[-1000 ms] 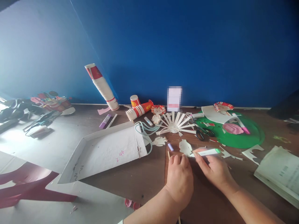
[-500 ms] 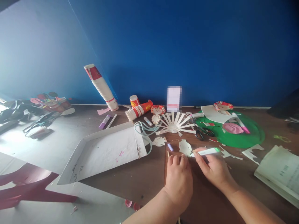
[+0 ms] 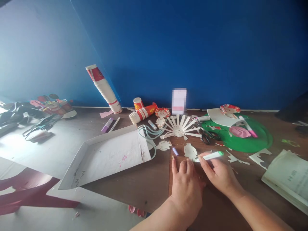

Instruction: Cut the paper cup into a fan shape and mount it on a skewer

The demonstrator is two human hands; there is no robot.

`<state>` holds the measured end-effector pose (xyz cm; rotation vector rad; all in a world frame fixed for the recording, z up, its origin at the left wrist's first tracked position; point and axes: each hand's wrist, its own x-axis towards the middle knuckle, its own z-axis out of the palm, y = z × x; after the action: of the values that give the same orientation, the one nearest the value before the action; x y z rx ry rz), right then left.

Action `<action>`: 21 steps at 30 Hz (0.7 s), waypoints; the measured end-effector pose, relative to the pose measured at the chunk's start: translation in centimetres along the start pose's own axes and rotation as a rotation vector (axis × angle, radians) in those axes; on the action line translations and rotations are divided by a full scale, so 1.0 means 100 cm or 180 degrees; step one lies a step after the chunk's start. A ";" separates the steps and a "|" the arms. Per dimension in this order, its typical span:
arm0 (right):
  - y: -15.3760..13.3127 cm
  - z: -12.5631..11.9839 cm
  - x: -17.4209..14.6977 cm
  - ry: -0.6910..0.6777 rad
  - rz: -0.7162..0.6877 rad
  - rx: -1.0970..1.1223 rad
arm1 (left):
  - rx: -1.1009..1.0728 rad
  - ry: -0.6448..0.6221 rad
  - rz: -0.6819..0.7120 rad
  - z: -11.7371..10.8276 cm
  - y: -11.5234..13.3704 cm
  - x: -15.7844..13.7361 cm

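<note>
My right hand [image 3: 220, 173] grips a white marker [image 3: 211, 156] with a green end, its writing tip low beside a white paper cutout [image 3: 190, 150]. Lying on the brown table [image 3: 154, 183], my left hand [image 3: 185, 186] rests palm down with the index finger stretched forward, apart from the others. Its middle fingertips meet the cutout's near edge, and the palm hides what is beneath. By the index fingertip shows the end of a thin stick [image 3: 172, 157]. A small purple cap [image 3: 175, 151] lies just beyond.
To the left lies a white box lid [image 3: 113, 160]. Behind the hands are a fan-cut paper cup [image 3: 178, 130], black-handled scissors [image 3: 209, 137] and a green disc [image 3: 252, 138]. An open book [image 3: 288, 179] is at right. Stacked paper cups [image 3: 106, 91] lean by the blue wall.
My left hand has shifted slightly right, and its index finger has straightened forward. The marker in my right hand has tipped and moved slightly left.
</note>
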<state>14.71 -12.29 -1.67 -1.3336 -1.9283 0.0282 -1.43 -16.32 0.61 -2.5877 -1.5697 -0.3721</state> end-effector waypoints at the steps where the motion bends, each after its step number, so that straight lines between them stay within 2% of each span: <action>1: 0.000 0.000 0.000 -0.0017 0.0018 0.0007 | -0.0007 0.0008 0.0008 0.000 0.000 0.000; 8: -0.002 0.000 0.000 -0.0006 0.0103 0.0008 | -0.0004 0.0024 0.0048 0.004 0.000 -0.001; 21: -0.002 0.000 0.000 0.0116 -0.0025 -0.0162 | -0.0026 0.0077 0.0038 0.004 0.000 0.000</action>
<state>14.53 -12.34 -1.61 -1.3510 -1.9150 -0.0490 -1.41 -16.27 0.22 -2.5874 -1.5474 -0.4081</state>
